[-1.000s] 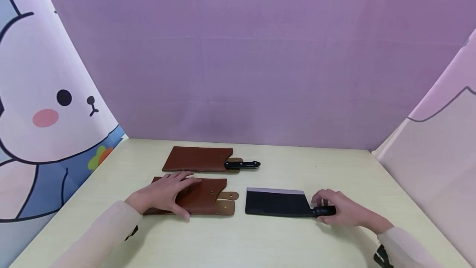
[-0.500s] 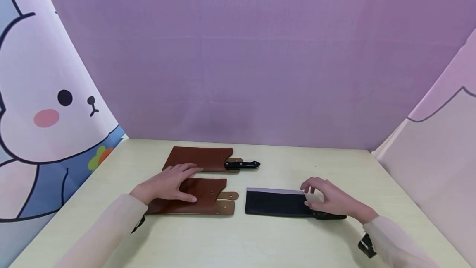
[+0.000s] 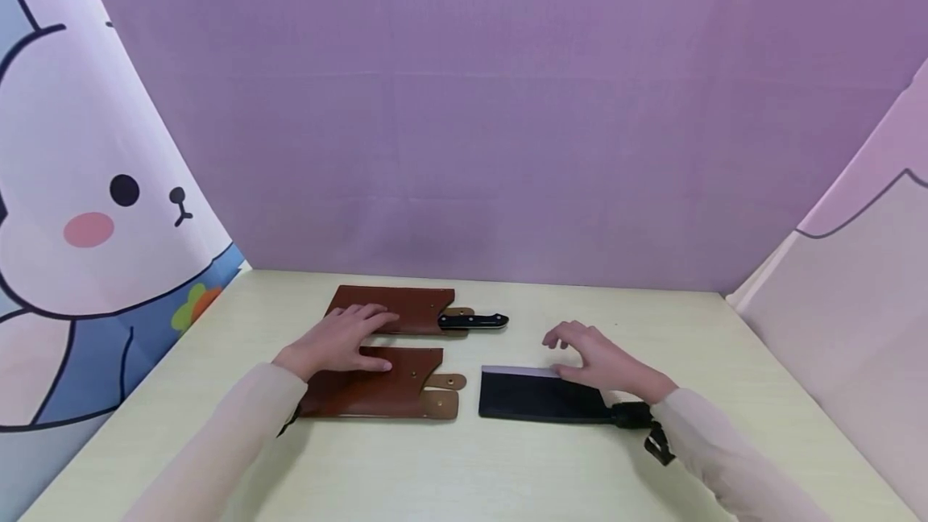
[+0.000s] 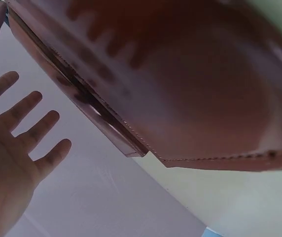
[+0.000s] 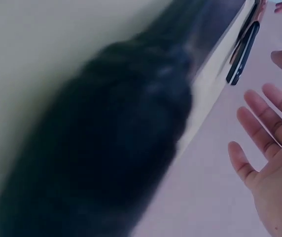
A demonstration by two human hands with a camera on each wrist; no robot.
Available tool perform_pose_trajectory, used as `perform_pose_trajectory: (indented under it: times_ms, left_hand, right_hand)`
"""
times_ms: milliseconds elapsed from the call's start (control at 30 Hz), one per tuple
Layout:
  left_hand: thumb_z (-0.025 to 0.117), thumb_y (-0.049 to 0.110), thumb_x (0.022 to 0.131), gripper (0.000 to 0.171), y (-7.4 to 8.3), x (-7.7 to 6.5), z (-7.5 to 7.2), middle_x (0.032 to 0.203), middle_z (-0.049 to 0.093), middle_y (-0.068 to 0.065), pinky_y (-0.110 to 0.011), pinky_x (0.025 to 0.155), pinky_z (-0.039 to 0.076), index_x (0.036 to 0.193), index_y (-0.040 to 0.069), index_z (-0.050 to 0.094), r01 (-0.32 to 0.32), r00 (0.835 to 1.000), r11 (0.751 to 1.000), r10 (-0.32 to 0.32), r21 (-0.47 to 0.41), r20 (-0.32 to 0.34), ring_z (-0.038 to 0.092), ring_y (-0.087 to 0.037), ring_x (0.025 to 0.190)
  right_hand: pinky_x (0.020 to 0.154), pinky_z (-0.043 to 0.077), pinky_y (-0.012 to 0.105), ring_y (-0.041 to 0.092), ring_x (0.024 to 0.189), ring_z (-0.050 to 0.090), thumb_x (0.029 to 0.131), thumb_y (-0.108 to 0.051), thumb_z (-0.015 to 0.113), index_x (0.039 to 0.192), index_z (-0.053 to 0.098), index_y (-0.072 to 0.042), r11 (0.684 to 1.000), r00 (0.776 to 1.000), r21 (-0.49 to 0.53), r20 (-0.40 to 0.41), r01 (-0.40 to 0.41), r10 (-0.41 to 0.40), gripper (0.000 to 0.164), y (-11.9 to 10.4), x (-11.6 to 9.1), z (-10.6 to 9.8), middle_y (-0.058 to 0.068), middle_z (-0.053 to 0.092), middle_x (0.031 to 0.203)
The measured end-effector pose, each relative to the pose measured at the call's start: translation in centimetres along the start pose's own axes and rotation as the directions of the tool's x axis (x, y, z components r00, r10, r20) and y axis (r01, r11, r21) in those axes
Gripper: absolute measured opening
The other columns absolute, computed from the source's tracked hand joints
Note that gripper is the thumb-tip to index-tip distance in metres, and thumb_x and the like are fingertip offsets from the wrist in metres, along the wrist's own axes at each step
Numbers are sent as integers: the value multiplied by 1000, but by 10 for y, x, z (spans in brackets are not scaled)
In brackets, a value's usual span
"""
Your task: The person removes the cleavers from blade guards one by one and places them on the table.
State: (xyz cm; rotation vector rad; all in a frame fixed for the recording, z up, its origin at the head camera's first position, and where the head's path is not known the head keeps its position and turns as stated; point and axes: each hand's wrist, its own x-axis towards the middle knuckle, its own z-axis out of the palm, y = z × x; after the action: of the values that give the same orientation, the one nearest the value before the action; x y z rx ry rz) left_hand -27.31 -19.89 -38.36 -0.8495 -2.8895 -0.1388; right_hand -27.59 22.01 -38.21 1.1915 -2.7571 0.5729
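In the head view a cleaver [image 3: 540,399] lies on the table, its dark blade pointing left and its black handle at the right. My right hand [image 3: 598,359] is above the cleaver, fingers loosely bent, holding nothing. Its palm [image 5: 279,182] shows beside the blurred cleaver handle [image 5: 121,138] in the right wrist view. A brown leather sheath [image 3: 395,397] with two tan straps lies left of the blade. Over this sheath and the edge of the farther one is my left hand [image 3: 341,343]; the left wrist view shows its fingers [image 4: 45,126] spread and apart from the leather.
Behind the near sheath lies a second brown sheath [image 3: 413,304], with a black riveted knife handle [image 3: 474,321] sticking out to the right. The pale table [image 3: 464,470] ends at a purple backdrop [image 3: 507,143], with printed cloths at both sides.
My right hand has let go of the cleaver handle, risen and moved left and away from me. My left hand has shifted forward from the near sheath toward the far one.
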Motion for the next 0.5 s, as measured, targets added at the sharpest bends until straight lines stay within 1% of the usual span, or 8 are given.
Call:
perform_pose_trajectory:
  times_ms: [167,200,300,400,500]
  left_hand:
    - [64,58,74,75,-1,10,1,133,46,-9,-57,91,37,135,18,44,17,1000,999,-17,32,8,46,-33,118]
    - [64,57,74,75,-2,12,1,133,46,-10,-57,91,37,135,18,44,22,1000,999,-23,38,9,46,-34,118]
    - [65,57,74,75,-2,18,0,133,46,-12,-58,90,37,135,17,44,46,999,998,-46,35,15,46,-36,117]
    - [64,56,75,75,-3,24,-3,133,46,-13,-60,90,37,135,16,43,62,998,998,-63,25,20,46,-38,117]
    - [65,55,75,76,-5,28,-6,134,46,-14,-61,90,37,136,15,43,76,997,997,-77,30,20,45,-39,118]
  right_hand:
    - [79,39,39,24,94,54,82,-18,65,110,57,-8,1000,1000,2,0,27,-27,30,-6,21,4,7,59,106]
    - [78,39,38,23,93,54,82,-18,65,110,57,-7,999,999,-11,-7,40,-40,30,-5,25,5,6,59,105]
    - [76,40,37,19,92,53,81,-19,66,109,58,-10,998,999,-46,-22,43,-44,30,-6,37,9,3,59,104]
    - [77,40,37,16,93,52,82,-19,65,109,58,-10,998,1000,-57,-15,22,-23,29,-8,49,10,1,59,104]
    - [80,40,40,18,96,52,82,-19,65,109,59,-8,999,1000,-42,0,-1,1,30,-13,62,10,5,59,107]
